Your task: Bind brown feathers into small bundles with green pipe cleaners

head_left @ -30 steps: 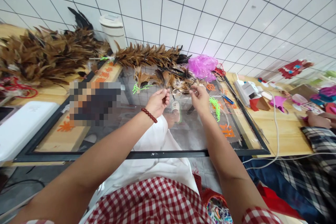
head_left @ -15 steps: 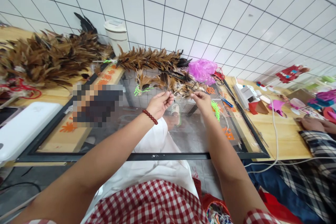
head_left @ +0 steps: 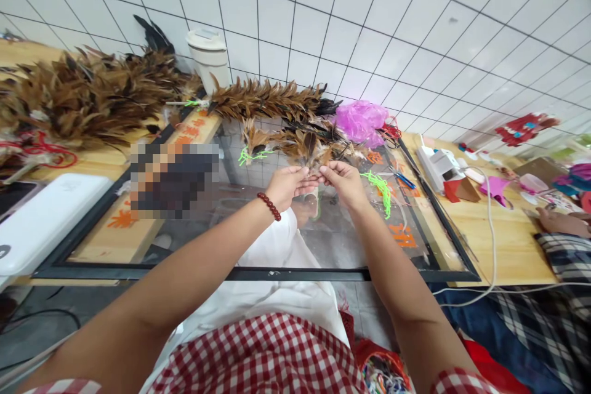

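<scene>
Grip: left hand (head_left: 292,187) and right hand (head_left: 345,182) both pinch feathers (head_left: 312,154) near the base, presumably to keep them aligned.

So the whole back wall (head_left: 277,6) is white tile with dark grout lines, slanting harder toward the upper right, where there's one small dark smudge. Pale wood tabletop (head_left: 503,258) runs left to right, with a black-framed glass panel (head_left: 221,221) across the middle. Grey floor (head_left: 367,320) peeks out lower centre. Light's pretty bright.
</scene>
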Tool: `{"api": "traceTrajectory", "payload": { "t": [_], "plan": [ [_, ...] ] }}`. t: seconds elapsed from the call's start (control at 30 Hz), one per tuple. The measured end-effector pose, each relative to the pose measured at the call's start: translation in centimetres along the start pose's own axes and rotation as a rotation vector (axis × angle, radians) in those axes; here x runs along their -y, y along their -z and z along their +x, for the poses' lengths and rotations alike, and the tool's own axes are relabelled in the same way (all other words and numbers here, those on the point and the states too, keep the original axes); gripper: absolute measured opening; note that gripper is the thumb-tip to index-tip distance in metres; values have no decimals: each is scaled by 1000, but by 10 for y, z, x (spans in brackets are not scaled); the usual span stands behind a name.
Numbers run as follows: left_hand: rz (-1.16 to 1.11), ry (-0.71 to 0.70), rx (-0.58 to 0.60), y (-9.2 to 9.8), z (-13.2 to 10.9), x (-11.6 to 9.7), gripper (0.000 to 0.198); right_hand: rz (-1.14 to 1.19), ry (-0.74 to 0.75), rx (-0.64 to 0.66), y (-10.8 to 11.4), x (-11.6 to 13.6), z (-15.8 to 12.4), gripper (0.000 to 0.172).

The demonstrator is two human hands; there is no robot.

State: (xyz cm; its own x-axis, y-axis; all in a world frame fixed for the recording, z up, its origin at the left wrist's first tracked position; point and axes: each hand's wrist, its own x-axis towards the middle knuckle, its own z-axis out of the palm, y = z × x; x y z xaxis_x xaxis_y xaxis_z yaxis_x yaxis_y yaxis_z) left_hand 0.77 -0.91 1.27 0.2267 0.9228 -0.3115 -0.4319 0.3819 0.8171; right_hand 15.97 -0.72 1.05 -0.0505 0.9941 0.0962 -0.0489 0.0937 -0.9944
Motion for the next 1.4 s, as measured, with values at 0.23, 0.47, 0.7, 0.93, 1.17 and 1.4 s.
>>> {"api": "traceTrajectory", "payload": {
  "t": [0.23,0.47,0.7,0.93,1.17,1.4],
  "plan": [
    [230,-48,29,-1,1,7,18,-134,66,23,-5,-8,0,26],
    [164,-65,-52,-1,1,3,14,-467,228,-290,25,-22,14,23],
    [-38,-49,-18,4,3,-2,13,-1019,213,-160,36,-28,13,32],
    [-173,-21,-6,7,7,-3,16,-791,497,-193,7,-15,-1,17],
    [-163,-10,135,8,5,2,8,-841,611,-78,-7,-8,-11,28],
    [-146,1,148,5,1,3,7,-893,507,-134,-1,-2,-10,21]
  ]
}}
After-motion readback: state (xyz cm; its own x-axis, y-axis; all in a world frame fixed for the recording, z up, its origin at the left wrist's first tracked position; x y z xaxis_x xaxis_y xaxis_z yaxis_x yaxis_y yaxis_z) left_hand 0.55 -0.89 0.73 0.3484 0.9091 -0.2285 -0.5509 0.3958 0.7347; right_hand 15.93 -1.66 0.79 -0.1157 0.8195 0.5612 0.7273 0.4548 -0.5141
